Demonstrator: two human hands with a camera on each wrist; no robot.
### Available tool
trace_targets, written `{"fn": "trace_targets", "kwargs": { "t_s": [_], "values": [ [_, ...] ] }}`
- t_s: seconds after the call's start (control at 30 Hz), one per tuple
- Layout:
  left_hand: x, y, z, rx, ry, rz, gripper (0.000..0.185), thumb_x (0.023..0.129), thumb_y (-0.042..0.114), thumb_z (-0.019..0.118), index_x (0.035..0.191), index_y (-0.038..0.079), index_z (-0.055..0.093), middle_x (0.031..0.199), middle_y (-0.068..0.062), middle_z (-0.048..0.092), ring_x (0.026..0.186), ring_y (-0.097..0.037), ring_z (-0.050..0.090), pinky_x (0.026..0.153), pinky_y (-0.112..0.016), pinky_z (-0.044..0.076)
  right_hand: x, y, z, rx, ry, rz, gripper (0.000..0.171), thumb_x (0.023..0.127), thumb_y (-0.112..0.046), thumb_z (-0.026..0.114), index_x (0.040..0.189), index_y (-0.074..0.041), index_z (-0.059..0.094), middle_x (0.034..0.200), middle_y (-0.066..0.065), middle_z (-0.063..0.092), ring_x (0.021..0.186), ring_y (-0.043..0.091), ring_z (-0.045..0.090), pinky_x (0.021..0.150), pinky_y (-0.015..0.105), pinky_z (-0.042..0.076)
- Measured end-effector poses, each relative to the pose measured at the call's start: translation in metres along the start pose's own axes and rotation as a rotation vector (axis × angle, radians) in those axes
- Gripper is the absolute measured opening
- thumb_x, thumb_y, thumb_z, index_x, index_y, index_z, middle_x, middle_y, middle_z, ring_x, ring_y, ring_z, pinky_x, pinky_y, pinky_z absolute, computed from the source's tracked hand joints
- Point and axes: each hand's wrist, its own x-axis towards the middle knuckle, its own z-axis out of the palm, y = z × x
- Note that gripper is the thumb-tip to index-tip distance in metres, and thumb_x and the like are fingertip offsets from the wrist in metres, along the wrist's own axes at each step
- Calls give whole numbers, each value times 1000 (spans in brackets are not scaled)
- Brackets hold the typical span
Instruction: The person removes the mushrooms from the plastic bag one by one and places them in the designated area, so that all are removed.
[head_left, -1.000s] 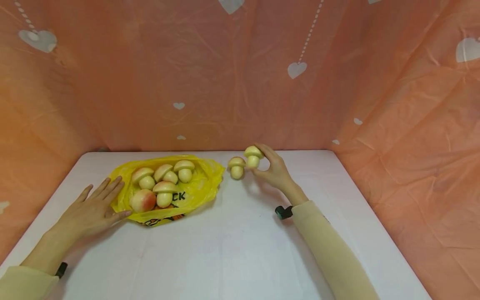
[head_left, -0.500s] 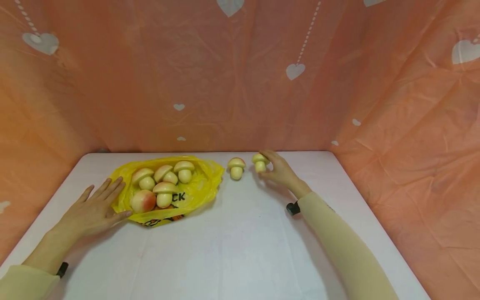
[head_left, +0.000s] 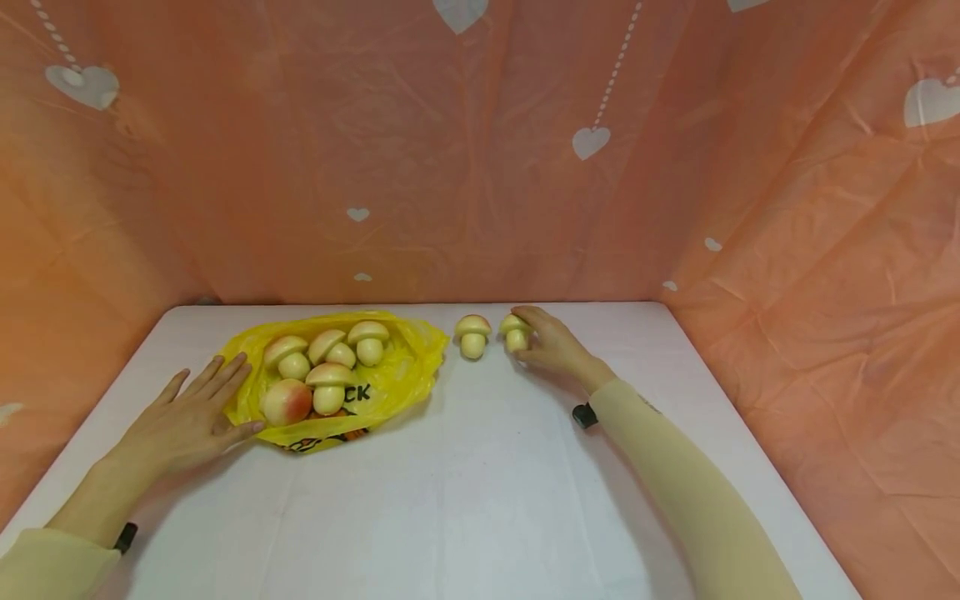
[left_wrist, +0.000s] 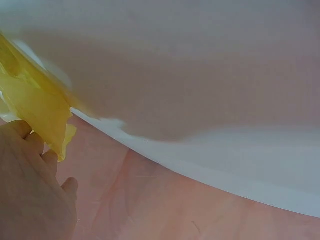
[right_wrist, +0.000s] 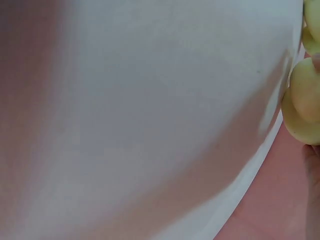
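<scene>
My right hand (head_left: 555,346) grips a toy mushroom (head_left: 514,333), pale yellow with a rounded cap, near the table's back edge. Its stem and cap also show at the right of the right wrist view, beside my fingers (right_wrist: 313,170). Just left of it in the head view stands a second toy mushroom (head_left: 472,337), a small gap apart. My left hand (head_left: 180,421) lies with straight, spread fingers on the left rim of a yellow plastic bag (head_left: 401,375). Several similar mushrooms (head_left: 328,390) lie in the bag's open mouth. The left wrist view shows my left fingers (left_wrist: 35,142) touching the bag.
A white table (head_left: 465,500) carries everything. Behind it and at both sides hangs an orange-pink sheet (head_left: 480,183) printed with white hearts. Dark wrist cameras sit on both wrists.
My right hand has moved the mushroom rightward and down, away from the other standing one, then slightly back left. My left hand and the bag have stayed in place.
</scene>
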Motion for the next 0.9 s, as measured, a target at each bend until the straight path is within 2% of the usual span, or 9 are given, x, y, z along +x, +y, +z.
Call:
{"fn": "trace_targets", "kwargs": {
  "t_s": [0.1, 0.33, 0.6, 0.9],
  "values": [
    [0, 0, 0, -1, 5, -4, 97, 99, 59, 60, 163, -4, 22, 171, -23, 20, 158, -44, 11, 125, -62, -5, 1, -4, 1, 2, -9, 3, 73, 84, -5, 83, 149, 4, 49, 149, 20, 54, 137, 35, 52, 119, 49, 38],
    [1, 2, -3, -25, -33, -18, 98, 101, 60, 57, 164, -4, 17, 172, -23, 14, 158, -44, 7, 125, -61, -9, 0, -8, 3, -7, -19, 3, 75, 85, -5, 85, 150, 5, 47, 151, 21, 52, 141, 37, 49, 121, 50, 36],
    [1, 3, -5, -25, -48, -23, 98, 100, 60, 58, 163, -4, 18, 171, -24, 16, 157, -47, 9, 125, -63, -7, 1, -9, 3, -28, -35, 27, 77, 87, -8, 85, 152, 4, 46, 155, 20, 49, 144, 36, 46, 122, 49, 34],
    [2, 1, -4, -33, -26, -19, 99, 99, 60, 59, 163, -5, 20, 171, -24, 17, 158, -45, 8, 125, -64, -6, 0, -6, 4, -61, -39, 15, 78, 88, -11, 83, 154, 4, 44, 158, 21, 46, 146, 36, 44, 122, 49, 34]
  ]
}}
